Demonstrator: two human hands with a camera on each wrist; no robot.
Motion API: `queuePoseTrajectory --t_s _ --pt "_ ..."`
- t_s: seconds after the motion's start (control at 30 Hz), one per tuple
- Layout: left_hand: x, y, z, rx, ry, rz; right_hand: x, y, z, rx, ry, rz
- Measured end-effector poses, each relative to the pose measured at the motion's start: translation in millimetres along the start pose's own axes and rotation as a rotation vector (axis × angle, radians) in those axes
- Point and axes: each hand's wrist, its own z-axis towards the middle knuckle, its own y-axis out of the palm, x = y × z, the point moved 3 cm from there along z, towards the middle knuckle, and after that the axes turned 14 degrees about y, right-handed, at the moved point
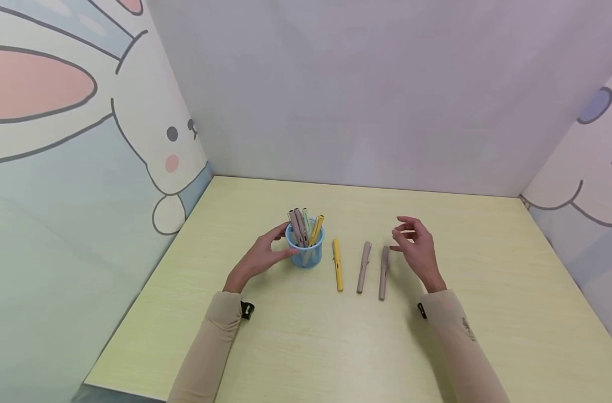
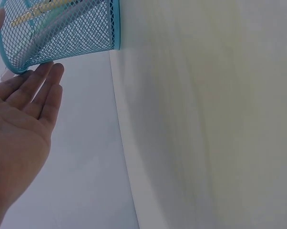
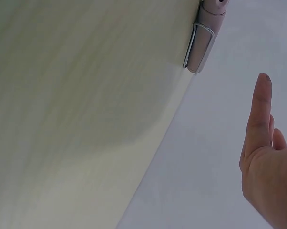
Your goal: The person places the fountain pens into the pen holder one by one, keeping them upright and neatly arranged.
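A blue mesh pen holder (image 1: 306, 258) stands upright on the table with several pens (image 1: 300, 226) in it: mauve, yellow and pale green. My left hand (image 1: 259, 256) holds the holder from its left side, thumb at the front, fingers behind; the left wrist view shows its fingertips (image 2: 52, 71) against the mesh. To the right of the holder lie a yellow pen (image 1: 338, 266), a mauve pen (image 1: 363, 267) and another mauve pen (image 1: 384, 273), side by side. Just right of the last pen's upper end, my right hand (image 1: 418, 249) hovers with loosely bent fingers, holding nothing.
The pale wooden table (image 1: 492, 291) meets a plain back wall (image 1: 366, 101). On the left, a side wall (image 1: 49, 235) with a cartoon rabbit borders the table; a similar printed wall (image 1: 563, 184) borders it on the right.
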Motion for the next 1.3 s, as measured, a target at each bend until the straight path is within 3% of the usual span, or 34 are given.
queuePoseTrajectory --t_s 0.37,0.73,1.3 --pt "-0.1 -0.3 0.6 -0.011 -0.003 0.000 6 -6 0 -0.022 0.093 -0.068" --pt "0.4 -1.1 1.3 -0.017 -0.008 0.007 11 -7 -2 -0.062 0.248 -0.164" --pt "-0.8 -1.8 1.1 -0.017 -0.018 0.001 15 -3 -4 -0.183 0.429 -0.215"
